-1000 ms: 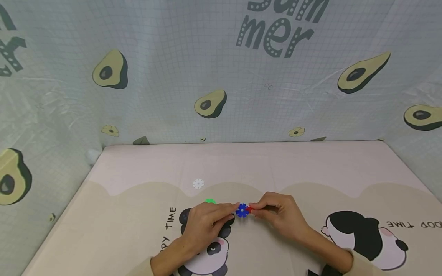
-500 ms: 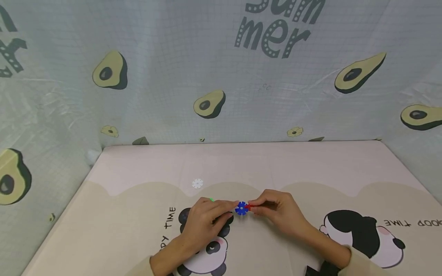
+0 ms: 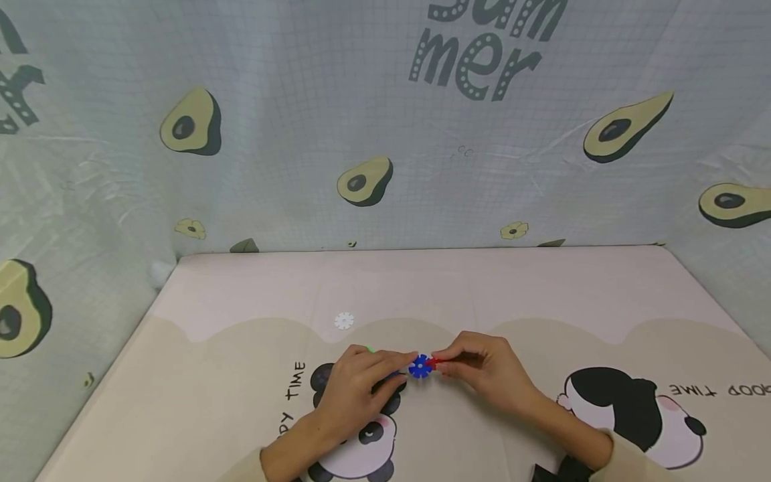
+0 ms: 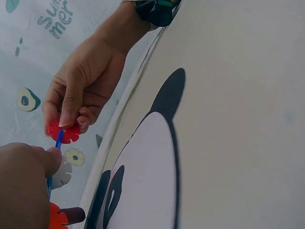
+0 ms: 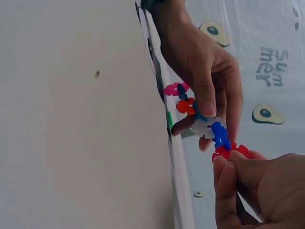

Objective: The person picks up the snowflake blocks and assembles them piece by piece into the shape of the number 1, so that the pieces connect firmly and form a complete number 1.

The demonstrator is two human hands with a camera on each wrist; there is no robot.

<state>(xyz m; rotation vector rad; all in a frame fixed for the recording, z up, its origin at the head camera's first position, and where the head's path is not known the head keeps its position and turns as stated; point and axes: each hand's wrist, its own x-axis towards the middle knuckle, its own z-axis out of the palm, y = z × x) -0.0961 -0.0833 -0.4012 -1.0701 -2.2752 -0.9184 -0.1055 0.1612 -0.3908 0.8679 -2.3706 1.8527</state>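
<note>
Between finger and thumb, my left hand [image 3: 361,385] grips a chain of notched plastic snowflake discs. In the right wrist view the chain runs from a pink disc [image 5: 172,89] past an orange disc [image 5: 185,106] and a whitish disc [image 5: 202,128] to a blue disc [image 5: 220,135]. My right hand [image 3: 490,367] pinches a red disc [image 4: 70,135], whose edge meets the blue disc's edge at an angle. How deep their slots engage cannot be told. Left-hand fingers hide part of the chain. Both hands are above the table.
A loose white disc [image 3: 344,320] lies on the table [image 3: 241,288] beyond my left hand. A green disc [image 3: 370,349] shows only a sliver behind that hand. The cloth has printed pandas and a dog-like figure. A patterned curtain [image 3: 271,100] hangs behind the table's far edge.
Over the last second both hands have shifted only slightly, and the left now covers more of the green disc. The red and blue discs stay together between the hands.
</note>
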